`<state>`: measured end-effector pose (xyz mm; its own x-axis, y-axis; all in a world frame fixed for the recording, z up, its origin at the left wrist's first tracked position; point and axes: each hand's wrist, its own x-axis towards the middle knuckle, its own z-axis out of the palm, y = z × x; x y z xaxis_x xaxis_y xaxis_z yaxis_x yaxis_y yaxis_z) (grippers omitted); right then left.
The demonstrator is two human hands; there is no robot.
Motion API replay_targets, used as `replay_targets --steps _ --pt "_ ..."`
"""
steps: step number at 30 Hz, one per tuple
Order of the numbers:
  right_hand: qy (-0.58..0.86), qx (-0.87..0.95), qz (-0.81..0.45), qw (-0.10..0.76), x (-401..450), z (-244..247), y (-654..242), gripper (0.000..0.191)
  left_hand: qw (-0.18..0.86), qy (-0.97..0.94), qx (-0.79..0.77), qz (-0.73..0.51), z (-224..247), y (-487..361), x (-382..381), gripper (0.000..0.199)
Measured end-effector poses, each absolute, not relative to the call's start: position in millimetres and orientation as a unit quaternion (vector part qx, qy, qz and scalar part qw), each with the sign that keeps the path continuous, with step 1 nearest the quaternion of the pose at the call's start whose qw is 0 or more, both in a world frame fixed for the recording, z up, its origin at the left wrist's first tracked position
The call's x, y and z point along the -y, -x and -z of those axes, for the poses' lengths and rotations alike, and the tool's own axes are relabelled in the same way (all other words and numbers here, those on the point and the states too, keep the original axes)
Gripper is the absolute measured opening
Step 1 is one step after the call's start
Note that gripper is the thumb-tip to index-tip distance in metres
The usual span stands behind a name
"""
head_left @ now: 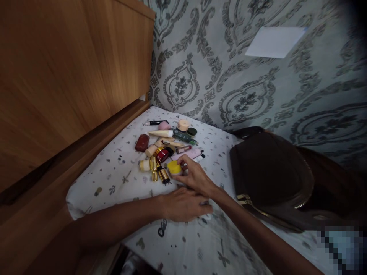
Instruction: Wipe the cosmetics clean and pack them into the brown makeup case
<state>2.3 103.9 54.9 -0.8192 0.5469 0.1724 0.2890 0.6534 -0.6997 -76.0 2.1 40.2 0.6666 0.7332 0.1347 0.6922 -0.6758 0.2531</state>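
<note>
My right hand (195, 173) pinches a small jar with a yellow lid (174, 167) at the near right edge of a cosmetics pile. Just below it, my left hand (183, 204) lies low over the patterned cloth, fingers stretched to the right and partly hidden. Left of the jar are a black-and-gold tube (163, 173), a gold tube (154, 168) and a cream-coloured jar (145, 165). Behind these lie a dark red bottle (162, 155), a brownish-red case (142, 143), a pink tube (187, 154) and a cream squeeze tube (161, 133).
A dark brown bag (266, 172) with a gold zip stands at the right. Wooden cabinet panels (77, 57) rise on the left, beside the cloth-covered surface (109, 168). Patterned wallpaper (200, 68) forms the back, with a white paper (275, 42) on it.
</note>
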Motion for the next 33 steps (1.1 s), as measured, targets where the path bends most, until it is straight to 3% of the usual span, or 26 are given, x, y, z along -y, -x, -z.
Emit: replay_targets --steps 9,12,19,27,30,33 --pt "0.227 0.87 -0.386 0.205 -105 -51 -2 0.033 0.068 -0.905 -0.402 -0.121 -39 75 0 0.023" --pt "0.199 0.877 -0.382 0.213 -108 -49 -2 0.042 0.049 -0.905 -0.406 -0.117 -39 74 0 0.02" --pt "0.167 0.926 -0.308 0.143 -111 -58 -4 0.051 0.0 -0.907 -0.4 -0.132 -35 74 0 0.018" --pt "0.149 0.946 -0.223 0.184 -113 -69 35 0.037 -0.019 -0.902 -0.391 -0.18 -29 73 -2 0.011" --pt "0.135 0.961 -0.176 0.167 -116 -72 50 0.041 -0.018 -0.897 -0.398 -0.191 -27 72 -3 0.011" --pt "0.148 0.967 -0.133 0.158 -117 -75 64 0.033 -0.01 -0.896 -0.4 -0.19 -29 73 -2 0.013"
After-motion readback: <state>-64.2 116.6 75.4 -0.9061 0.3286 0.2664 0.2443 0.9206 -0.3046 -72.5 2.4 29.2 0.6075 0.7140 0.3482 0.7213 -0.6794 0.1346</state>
